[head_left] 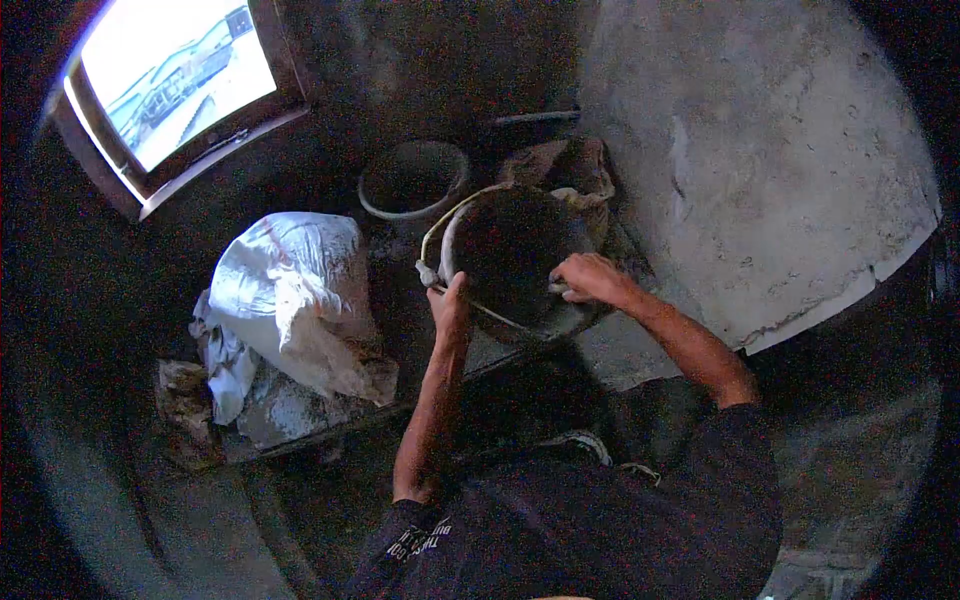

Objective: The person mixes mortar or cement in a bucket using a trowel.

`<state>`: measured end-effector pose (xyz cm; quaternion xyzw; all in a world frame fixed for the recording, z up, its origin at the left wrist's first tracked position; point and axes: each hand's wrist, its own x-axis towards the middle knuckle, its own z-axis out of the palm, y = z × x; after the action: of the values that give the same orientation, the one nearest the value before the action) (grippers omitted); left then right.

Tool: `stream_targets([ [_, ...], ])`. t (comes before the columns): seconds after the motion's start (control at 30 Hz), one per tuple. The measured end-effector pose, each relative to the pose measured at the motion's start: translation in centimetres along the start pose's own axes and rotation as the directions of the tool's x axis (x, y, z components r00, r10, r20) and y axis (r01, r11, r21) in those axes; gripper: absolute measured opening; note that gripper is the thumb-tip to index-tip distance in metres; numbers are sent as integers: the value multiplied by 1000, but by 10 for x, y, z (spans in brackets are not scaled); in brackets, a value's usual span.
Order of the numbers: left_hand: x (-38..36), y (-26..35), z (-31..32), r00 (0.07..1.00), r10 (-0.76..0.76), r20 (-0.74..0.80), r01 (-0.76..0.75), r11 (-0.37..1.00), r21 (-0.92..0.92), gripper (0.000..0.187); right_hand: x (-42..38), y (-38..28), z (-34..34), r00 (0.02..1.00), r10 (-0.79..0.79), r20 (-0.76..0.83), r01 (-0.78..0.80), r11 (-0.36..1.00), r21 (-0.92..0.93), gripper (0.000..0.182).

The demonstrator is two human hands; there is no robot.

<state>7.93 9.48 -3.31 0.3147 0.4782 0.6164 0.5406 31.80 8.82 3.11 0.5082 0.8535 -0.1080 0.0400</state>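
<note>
A large round vessel with a dark inside and a pale rim [449, 240] stands in front of me on a low ledge. My left hand [450, 303] is closed on the near left side of its rim, beside a pale knotted bit of a yellowish band [430, 240] that curves around the vessel. Over the right part of the vessel is my right hand [590, 279], its fingers bent together around something small and pale that I cannot make out. What lies inside the vessel is too dark to tell.
Left of the vessel sits a bulky white sack [295, 280]. Behind are a round empty-looking basin [416, 211] and a brown sack [580, 165]. A bright window [290, 90] is at the upper left, and a pale wall surface [770, 170] rises on the right.
</note>
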Motion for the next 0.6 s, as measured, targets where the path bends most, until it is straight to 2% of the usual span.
stream_targets([
  [0.07, -3, 3, -1, 994, -10, 109, 11, 1000, -13, 45, -3, 5, 5, 1000, -3, 13, 3, 1000, 6, 33],
  [0.13, -4, 7, -1, 991, -33, 128, 37, 999, -27, 45, -7, 8, 6, 984, -128, -124, 131, 991, 15, 33],
  [0.17, -5, 7, -2, 989, -58, 140, 64, 997, -44, 46, -10, 4, 3, 984, -128, -124, 131, 991, 17, 33],
  [0.23, -4, 6, -3, 994, -38, 105, 38, 999, -1, 45, -12, -4, -7, 964, -109, -242, 110, 994, -10, 26],
  [0.27, -6, 8, -2, 997, -19, 74, 16, 999, 42, 44, -11, -9, -13, 964, -115, -239, 115, 993, -11, 26],
  [0.33, -10, 10, 0, 997, -14, 77, 13, 1000, 5, 43, -8, -18, -21, 975, 105, -197, -154, 955, -255, 17],
  [0.37, -14, 14, 3, 996, -7, 87, 9, 999, -31, 43, -6, -17, -20, 975, 105, -194, -153, 956, -252, 17],
  [0.43, -19, 21, 5, 997, -29, 76, 31, 999, -30, 43, 2, -14, -17, 900, -101, -424, -136, 858, -495, 15],
  [0.47, -20, 22, 6, 997, -48, 64, 51, 998, -32, 44, 6, -13, -17, 900, -101, -423, -135, 860, -492, 15],
  [0.53, -16, 18, 3, 996, -51, 69, 52, 998, -20, 43, 13, -13, -16, 945, -24, -325, -165, 826, -539, 13],
  [0.6, -13, 19, 2, 996, -50, 72, 51, 999, -12, 43, 11, -12, -12, 955, -12, -297, -145, 854, -500, 12],
])
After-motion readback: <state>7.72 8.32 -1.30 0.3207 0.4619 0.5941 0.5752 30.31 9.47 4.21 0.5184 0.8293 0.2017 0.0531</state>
